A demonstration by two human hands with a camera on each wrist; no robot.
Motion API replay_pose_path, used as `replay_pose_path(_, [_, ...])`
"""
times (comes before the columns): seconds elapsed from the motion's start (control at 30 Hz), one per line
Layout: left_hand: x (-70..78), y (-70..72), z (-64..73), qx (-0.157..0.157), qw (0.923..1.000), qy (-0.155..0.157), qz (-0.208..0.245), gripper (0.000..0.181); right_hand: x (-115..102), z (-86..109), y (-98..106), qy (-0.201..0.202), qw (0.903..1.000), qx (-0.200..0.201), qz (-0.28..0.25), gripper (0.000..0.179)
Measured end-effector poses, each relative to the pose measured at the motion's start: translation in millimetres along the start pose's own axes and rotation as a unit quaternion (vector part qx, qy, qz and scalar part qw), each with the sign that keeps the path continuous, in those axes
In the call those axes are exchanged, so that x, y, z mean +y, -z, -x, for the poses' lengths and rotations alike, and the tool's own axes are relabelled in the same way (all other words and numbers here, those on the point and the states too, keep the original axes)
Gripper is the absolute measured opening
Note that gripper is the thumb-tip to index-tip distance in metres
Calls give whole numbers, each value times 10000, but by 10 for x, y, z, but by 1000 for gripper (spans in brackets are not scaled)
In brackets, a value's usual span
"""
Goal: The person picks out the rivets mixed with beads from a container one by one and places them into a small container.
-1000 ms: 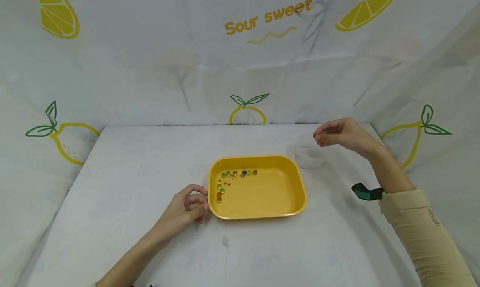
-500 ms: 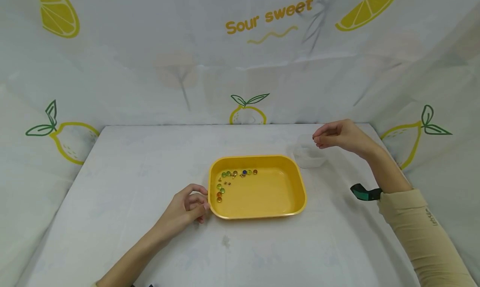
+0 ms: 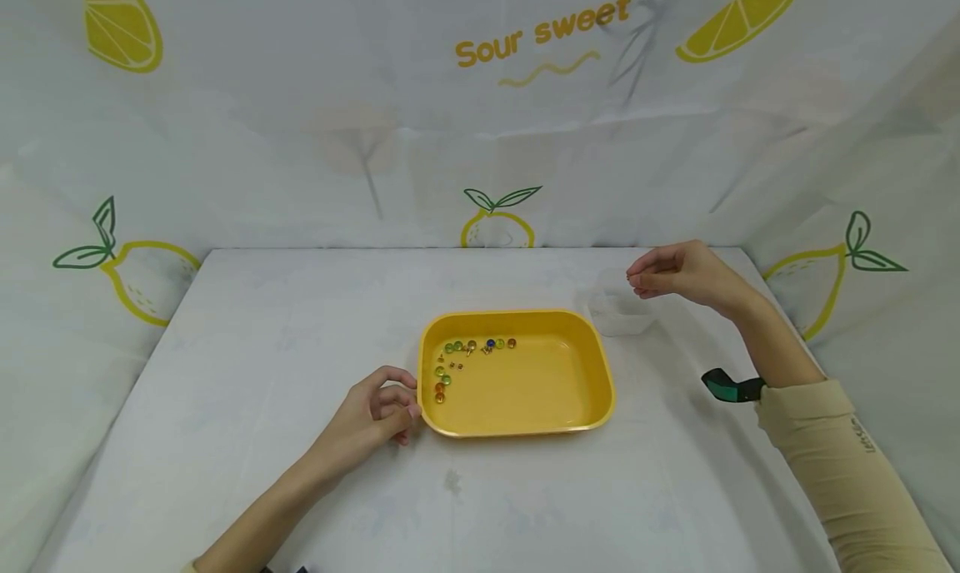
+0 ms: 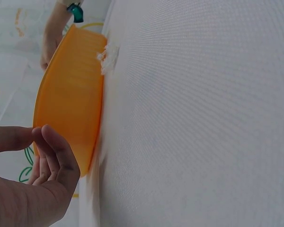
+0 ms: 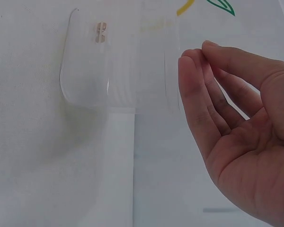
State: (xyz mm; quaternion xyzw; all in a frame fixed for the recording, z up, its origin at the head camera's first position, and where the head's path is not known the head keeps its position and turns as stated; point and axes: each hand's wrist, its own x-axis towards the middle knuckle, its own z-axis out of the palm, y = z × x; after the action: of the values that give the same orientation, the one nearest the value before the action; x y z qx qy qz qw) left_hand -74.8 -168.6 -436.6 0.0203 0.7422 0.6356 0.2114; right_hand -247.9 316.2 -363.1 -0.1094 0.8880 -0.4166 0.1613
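Observation:
My left hand (image 3: 362, 421) is at the left end of a yellow plastic tray (image 3: 540, 394). Its thumb and curled fingers meet at the tray's rim in the left wrist view. Inside, green, amber and blue glass marbles (image 3: 447, 380) and several tiny brass-coloured pieces (image 3: 460, 366) lie along the left and back sides. Above a clear plastic container (image 3: 620, 316) hovers my right hand (image 3: 684, 271), thumb and fingertips close together. No object shows between them in the right wrist view. A small shiny copper-coloured piece (image 5: 101, 32) appears within the container's outline; its kind cannot be told.
A white cloth covers the table (image 3: 315, 306), and a lemon-printed curtain (image 3: 300, 140) rises behind it and at both sides. The clear container stands close to the tray's back right corner.
My right hand has dipped very slightly, and the dark speck at its fingertips no longer shows plainly. My left hand, the tray and its contents keep their places; the head view shifts a little.

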Motion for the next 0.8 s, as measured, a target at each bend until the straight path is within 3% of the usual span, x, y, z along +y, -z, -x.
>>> replay_pose_path(0.8, [14,-5,8,32,10000,47,1,43,-38,9,-46,-76,9999,12,64,35])
